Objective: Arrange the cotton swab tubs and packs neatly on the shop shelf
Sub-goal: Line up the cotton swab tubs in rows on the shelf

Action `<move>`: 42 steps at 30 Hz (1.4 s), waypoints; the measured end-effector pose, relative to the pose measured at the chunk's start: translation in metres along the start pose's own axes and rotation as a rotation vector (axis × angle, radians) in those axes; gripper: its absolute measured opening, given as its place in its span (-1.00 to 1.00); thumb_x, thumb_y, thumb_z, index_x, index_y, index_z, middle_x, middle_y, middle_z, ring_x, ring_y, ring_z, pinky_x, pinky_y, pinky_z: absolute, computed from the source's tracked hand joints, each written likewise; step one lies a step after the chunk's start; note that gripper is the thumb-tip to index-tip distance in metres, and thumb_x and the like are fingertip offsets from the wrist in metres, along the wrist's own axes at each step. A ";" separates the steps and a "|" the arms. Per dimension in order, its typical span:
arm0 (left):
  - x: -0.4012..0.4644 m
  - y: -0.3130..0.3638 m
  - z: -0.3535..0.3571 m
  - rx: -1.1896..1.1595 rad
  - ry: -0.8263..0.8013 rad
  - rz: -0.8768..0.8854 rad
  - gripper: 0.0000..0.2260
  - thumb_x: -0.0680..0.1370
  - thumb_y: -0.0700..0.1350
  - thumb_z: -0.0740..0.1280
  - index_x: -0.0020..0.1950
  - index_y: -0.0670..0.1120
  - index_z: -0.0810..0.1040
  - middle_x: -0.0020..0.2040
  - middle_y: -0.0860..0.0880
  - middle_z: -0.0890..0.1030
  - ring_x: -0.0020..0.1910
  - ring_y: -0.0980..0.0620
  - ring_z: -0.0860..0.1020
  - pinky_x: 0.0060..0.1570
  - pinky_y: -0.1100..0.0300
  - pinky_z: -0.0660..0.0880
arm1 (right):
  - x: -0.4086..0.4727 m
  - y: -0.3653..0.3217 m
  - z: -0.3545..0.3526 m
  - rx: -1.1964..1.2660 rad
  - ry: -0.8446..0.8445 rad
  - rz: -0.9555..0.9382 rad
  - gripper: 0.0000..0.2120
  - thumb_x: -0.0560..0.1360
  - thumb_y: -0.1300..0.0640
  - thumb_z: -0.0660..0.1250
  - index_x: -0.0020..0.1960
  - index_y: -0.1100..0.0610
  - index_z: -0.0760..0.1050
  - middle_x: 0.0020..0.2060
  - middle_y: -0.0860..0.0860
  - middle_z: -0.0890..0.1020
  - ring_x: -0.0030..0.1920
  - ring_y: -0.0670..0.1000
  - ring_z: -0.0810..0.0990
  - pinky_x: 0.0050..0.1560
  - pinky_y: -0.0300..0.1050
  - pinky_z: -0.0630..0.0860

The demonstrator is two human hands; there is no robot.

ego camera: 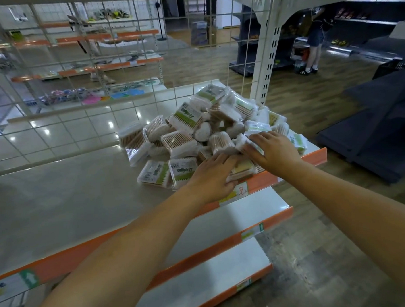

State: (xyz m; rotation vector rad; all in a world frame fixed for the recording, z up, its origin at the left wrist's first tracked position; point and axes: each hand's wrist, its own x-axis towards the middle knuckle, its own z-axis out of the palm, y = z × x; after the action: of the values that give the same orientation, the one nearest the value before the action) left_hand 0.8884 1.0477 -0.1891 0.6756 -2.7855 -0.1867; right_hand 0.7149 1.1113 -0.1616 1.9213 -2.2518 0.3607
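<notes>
A grey shop shelf (59, 194) with an orange front strip is carrying a loose heap of cotton swab packs and tubs (202, 130) at its right end. The left hand (211, 176) is lying palm-down, fingers closing around a flat pack (240, 169) at the front edge. The right hand (274, 150) is pressing spread fingers onto a white pack (244, 141) just behind.
</notes>
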 end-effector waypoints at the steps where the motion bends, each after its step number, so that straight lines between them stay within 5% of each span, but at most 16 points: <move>1: -0.001 -0.002 -0.002 -0.016 0.001 -0.021 -0.47 0.51 0.00 0.30 0.44 -0.06 0.23 0.39 -0.03 0.31 0.36 -0.03 0.28 0.19 0.13 0.30 | 0.000 -0.001 0.000 -0.003 0.000 0.000 -0.55 0.59 -0.10 0.06 0.33 0.16 0.39 0.24 0.13 0.52 0.24 0.15 0.44 0.16 0.03 0.37; 9: -0.011 -0.016 -0.029 -0.028 0.084 0.000 -0.40 0.46 -0.08 0.35 0.46 -0.07 0.20 0.39 -0.04 0.35 0.35 -0.04 0.29 0.26 0.10 0.25 | 0.002 -0.024 -0.008 -0.020 0.098 -0.142 -0.64 0.49 0.06 0.08 -0.01 0.27 0.55 -0.08 0.19 0.62 -0.04 0.25 0.57 -0.09 0.12 0.54; 13: -0.015 -0.034 -0.050 0.093 0.108 0.067 -0.39 0.43 -0.07 0.41 0.43 -0.12 0.29 0.34 -0.08 0.42 0.31 -0.09 0.35 0.24 0.06 0.29 | 0.009 -0.040 -0.019 -0.049 0.080 -0.221 -0.66 0.47 0.07 0.10 -0.03 0.26 0.55 -0.09 0.18 0.62 -0.06 0.23 0.59 -0.05 0.09 0.52; 19: -0.028 -0.062 -0.073 0.356 0.152 0.319 -0.45 0.16 -0.16 0.57 0.12 -0.20 0.56 0.01 -0.14 0.61 -0.06 -0.15 0.59 -0.05 0.00 0.54 | 0.019 -0.069 -0.020 -0.066 -0.092 -0.426 -0.61 0.49 -0.06 0.14 0.04 0.22 0.55 -0.07 0.14 0.62 -0.03 0.16 0.58 0.00 0.06 0.53; 24: -0.048 -0.078 -0.084 0.404 0.124 0.451 -0.59 0.29 -0.23 0.28 0.14 -0.20 0.55 0.01 -0.15 0.63 -0.04 -0.17 0.59 -0.01 -0.04 0.55 | 0.024 -0.093 -0.015 0.042 -0.132 -0.412 -0.48 0.44 -0.19 0.22 0.17 0.20 0.49 0.02 0.15 0.60 0.06 0.18 0.55 0.08 0.12 0.48; 27: -0.061 -0.087 -0.086 0.439 0.096 0.494 -0.58 0.31 -0.23 0.32 0.17 -0.17 0.48 0.04 -0.14 0.61 0.01 -0.15 0.56 -0.03 -0.03 0.53 | 0.029 -0.115 -0.012 0.134 -0.196 -0.371 -0.45 0.45 -0.13 0.33 0.33 0.15 0.37 0.20 0.11 0.52 0.23 0.13 0.44 0.24 0.04 0.34; 31: -0.078 -0.103 -0.086 0.394 0.085 0.459 -0.64 0.39 -0.23 0.20 0.19 -0.15 0.46 0.07 -0.13 0.60 0.05 -0.14 0.52 0.02 0.00 0.47 | 0.034 -0.144 -0.005 0.256 -0.325 -0.309 -0.61 0.47 -0.05 0.33 0.24 0.06 0.38 0.13 0.04 0.56 0.14 0.07 0.51 0.14 -0.07 0.43; 34: -0.094 -0.114 -0.089 0.378 0.099 0.417 -0.51 0.29 -0.32 0.39 0.22 -0.15 0.47 0.13 -0.14 0.58 0.13 -0.18 0.53 0.08 -0.07 0.49 | 0.040 -0.162 0.002 0.328 -0.343 -0.299 -0.62 0.45 -0.05 0.36 0.21 0.03 0.39 0.10 0.03 0.58 0.10 0.05 0.53 0.07 -0.09 0.46; 37: -0.111 -0.124 -0.095 0.379 0.138 0.387 -0.49 0.29 -0.35 0.37 0.23 -0.15 0.49 0.15 -0.13 0.57 0.17 -0.15 0.47 0.18 -0.08 0.44 | 0.045 -0.182 0.006 0.400 -0.304 -0.333 -0.61 0.44 0.01 0.40 0.22 0.07 0.42 0.08 0.02 0.59 0.03 -0.03 0.52 -0.05 -0.24 0.35; 42: -0.140 -0.146 -0.105 0.466 0.270 0.340 -0.49 0.34 -0.34 0.17 0.31 -0.16 0.32 0.28 -0.15 0.37 0.31 -0.21 0.30 0.34 -0.01 0.18 | 0.057 -0.216 0.021 0.477 -0.235 -0.323 -0.65 0.42 -0.01 0.41 0.16 0.06 0.47 0.04 -0.01 0.60 0.06 -0.01 0.55 0.09 -0.14 0.46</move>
State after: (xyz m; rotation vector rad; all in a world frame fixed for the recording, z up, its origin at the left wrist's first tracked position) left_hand 1.1017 0.9777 -0.1476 0.2779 -2.6342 0.5891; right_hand 0.9190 1.0195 -0.1490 2.6457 -2.0620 0.7085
